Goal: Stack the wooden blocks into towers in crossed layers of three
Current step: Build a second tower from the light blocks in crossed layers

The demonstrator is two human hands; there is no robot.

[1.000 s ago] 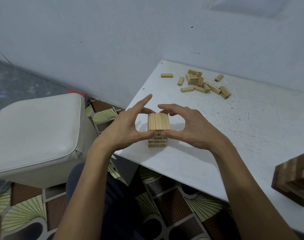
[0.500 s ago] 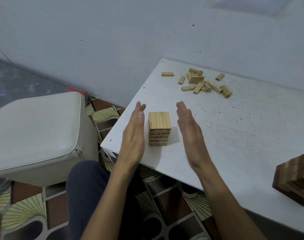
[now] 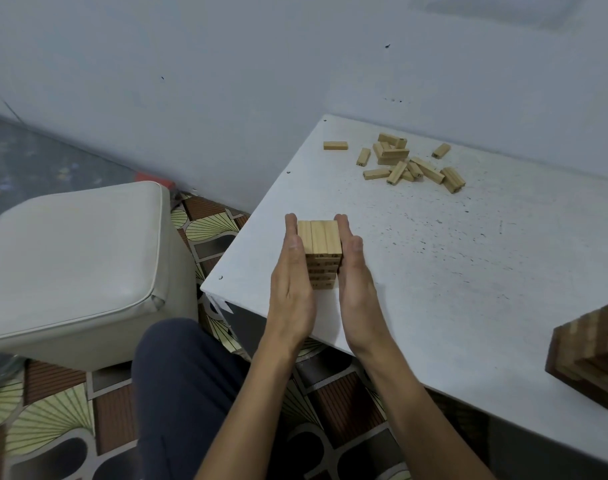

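Head view: two flat palms flank the small tower near the table's front-left corner.

The blocks look light, stiff and smooth, and they are only stacked, so a lopsided push would probably slide a layer; even pressure on opposite flat faces suits them best. The left hand and right hand press its two sides, fingers straight and together, curled round nothing. Loose blocks lie well apart, towards the wall.
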